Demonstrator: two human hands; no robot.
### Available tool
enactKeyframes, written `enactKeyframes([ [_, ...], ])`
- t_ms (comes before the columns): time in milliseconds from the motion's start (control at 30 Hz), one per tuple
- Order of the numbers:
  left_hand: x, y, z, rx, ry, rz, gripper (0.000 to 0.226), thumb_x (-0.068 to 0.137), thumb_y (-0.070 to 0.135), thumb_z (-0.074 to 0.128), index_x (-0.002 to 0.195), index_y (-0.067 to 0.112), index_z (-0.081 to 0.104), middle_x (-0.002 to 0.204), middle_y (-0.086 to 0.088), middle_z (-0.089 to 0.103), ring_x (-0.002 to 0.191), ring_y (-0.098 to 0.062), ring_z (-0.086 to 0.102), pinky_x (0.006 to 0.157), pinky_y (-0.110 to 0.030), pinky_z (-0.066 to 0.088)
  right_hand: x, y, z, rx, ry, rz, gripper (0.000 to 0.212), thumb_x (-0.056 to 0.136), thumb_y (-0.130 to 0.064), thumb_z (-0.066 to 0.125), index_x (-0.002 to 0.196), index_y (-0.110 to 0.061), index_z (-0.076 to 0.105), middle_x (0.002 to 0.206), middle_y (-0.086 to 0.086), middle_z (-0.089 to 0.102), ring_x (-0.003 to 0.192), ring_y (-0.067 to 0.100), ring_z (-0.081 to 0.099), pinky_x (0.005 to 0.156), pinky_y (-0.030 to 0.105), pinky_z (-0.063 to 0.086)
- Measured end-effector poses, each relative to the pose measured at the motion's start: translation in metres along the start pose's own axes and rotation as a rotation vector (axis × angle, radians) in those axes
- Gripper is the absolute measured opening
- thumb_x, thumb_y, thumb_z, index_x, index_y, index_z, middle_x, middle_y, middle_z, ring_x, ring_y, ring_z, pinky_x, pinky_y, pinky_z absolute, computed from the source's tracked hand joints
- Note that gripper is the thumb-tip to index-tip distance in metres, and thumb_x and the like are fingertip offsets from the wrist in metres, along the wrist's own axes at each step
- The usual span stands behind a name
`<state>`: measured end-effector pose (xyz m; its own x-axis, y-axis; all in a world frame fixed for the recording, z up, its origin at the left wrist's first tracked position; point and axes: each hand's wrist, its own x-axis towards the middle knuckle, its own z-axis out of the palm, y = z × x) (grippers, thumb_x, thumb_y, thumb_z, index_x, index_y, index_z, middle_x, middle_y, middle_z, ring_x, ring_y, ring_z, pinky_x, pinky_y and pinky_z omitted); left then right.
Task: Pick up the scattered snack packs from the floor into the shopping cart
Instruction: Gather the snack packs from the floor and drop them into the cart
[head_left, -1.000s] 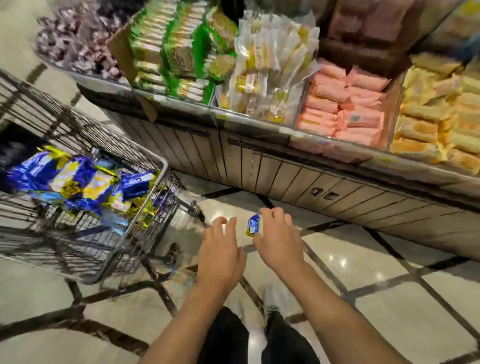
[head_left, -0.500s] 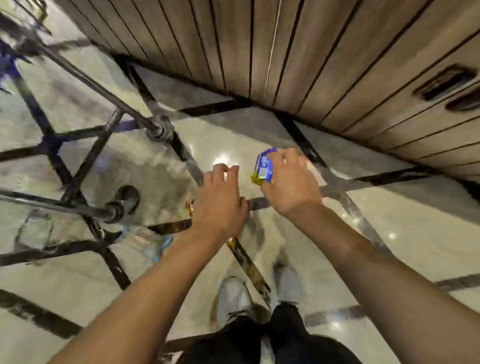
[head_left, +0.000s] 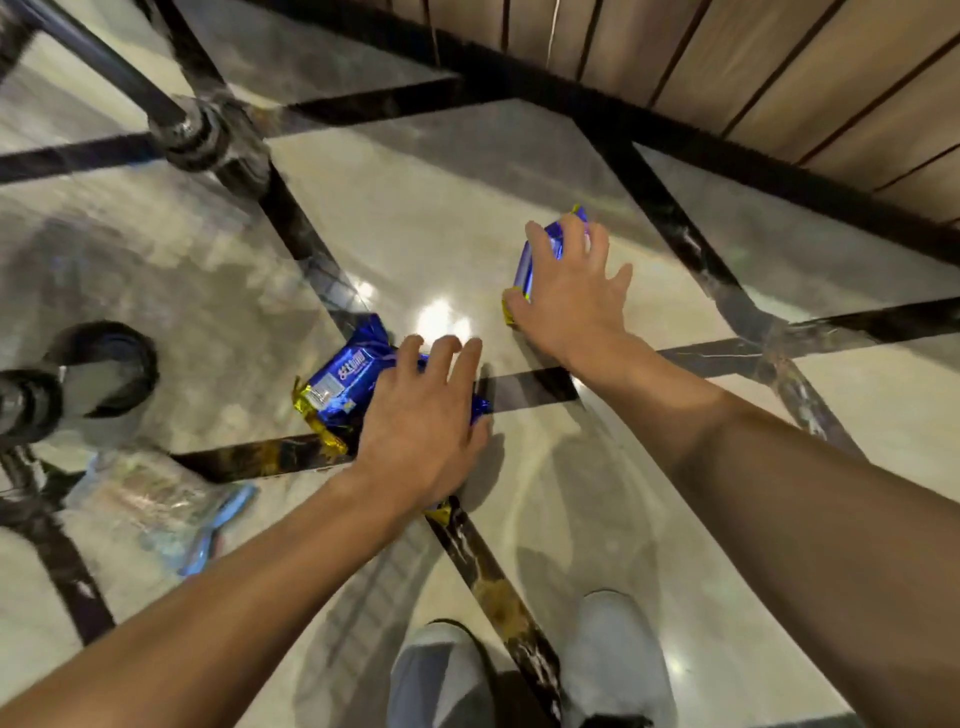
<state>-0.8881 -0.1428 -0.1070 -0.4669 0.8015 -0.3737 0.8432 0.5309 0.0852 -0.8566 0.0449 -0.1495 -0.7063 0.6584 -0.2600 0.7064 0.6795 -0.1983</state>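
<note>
Two blue snack packs are in reach on the tiled floor (head_left: 426, 218), which fills most of the frame; the wood-panelled base (head_left: 779, 78) of a display runs across the upper right. Parts of the shopping cart are seen at the left edge only: a frame tube and joint (head_left: 197, 130) in the upper left, a caster wheel (head_left: 111, 369) at mid left. The basket itself is out of frame. A paler, blurred packet (head_left: 156, 499) lies on the floor at lower left, near the wheel; its kind cannot be told.

The left hand (head_left: 421, 426) is laid over the nearer snack pack (head_left: 337, 384) at centre frame, fingers spread and lightly bent across its top; a closed grip is not yet shown. The right hand (head_left: 571, 291) is on the farther snack pack (head_left: 540, 254), right of centre, fingers apart and curling over its upper edge while the pack stands tilted on its side against the palm.

Judged: the grasp step is in hand. Foil wrap is likely slippery on polished tile, so each pack is best pinched across its short width, thumb under one long edge, before being lifted. The crimped gold ends are better avoided. The pale packet should be noted for a later pass.
</note>
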Motion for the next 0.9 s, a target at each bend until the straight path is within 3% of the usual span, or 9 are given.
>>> enactKeyframes([
  [133,-0.018,0.007,0.01,-0.044,-0.081,-0.038,0.074,0.086,0.055,0.055,0.146,0.021,0.026,0.149,-0.004,0.028,0.139,-0.035,0.023,0.103,-0.046,0.04,0.006,-0.005,0.011,0.075,0.04,0.043,0.056,0.081,-0.041,0.063,0.13,-0.022,0.041,0.15,0.005,0.023,0.136,0.035,0.022,0.088,0.055,0.046],
  [233,-0.02,0.003,0.021,-0.017,-0.141,-0.047,0.072,0.087,0.046,0.059,0.146,0.022,0.024,0.153,-0.005,0.019,0.146,-0.041,0.01,0.111,-0.05,0.034,0.007,-0.006,0.016,0.034,0.05,0.027,0.05,0.077,-0.025,0.067,0.122,-0.019,0.046,0.148,0.003,0.027,0.132,0.037,0.025,0.08,0.05,0.048],
  [400,-0.006,-0.016,0.042,-0.009,-0.089,-0.093,0.066,0.08,0.036,0.072,0.135,0.021,0.04,0.146,-0.009,0.033,0.142,-0.049,0.017,0.09,-0.051,0.051,0.005,-0.008,0.027,0.0,0.1,0.014,0.053,0.073,-0.007,0.065,0.121,-0.02,0.047,0.15,-0.002,0.025,0.126,0.035,0.031,0.072,0.042,0.044],
  [700,0.002,-0.011,0.017,-0.228,0.135,-0.058,0.055,0.073,0.024,0.074,0.124,0.018,0.053,0.132,-0.003,0.046,0.127,-0.03,0.035,0.098,-0.043,0.047,-0.006,-0.009,0.002,0.13,0.054,-0.074,0.058,0.077,0.007,0.057,0.127,-0.022,0.048,0.153,-0.001,0.025,0.133,0.031,0.026,0.085,0.044,0.045],
  [900,-0.018,-0.008,-0.11,-0.36,0.354,-0.094,0.049,0.075,0.013,0.065,0.123,0.013,0.054,0.128,-0.005,0.047,0.12,-0.028,0.035,0.104,-0.038,0.038,-0.049,-0.038,-0.124,0.243,0.093,-0.144,0.067,0.076,-0.001,0.065,0.137,-0.017,0.042,0.148,-0.003,0.032,0.129,0.028,0.031,0.089,0.046,0.049],
])
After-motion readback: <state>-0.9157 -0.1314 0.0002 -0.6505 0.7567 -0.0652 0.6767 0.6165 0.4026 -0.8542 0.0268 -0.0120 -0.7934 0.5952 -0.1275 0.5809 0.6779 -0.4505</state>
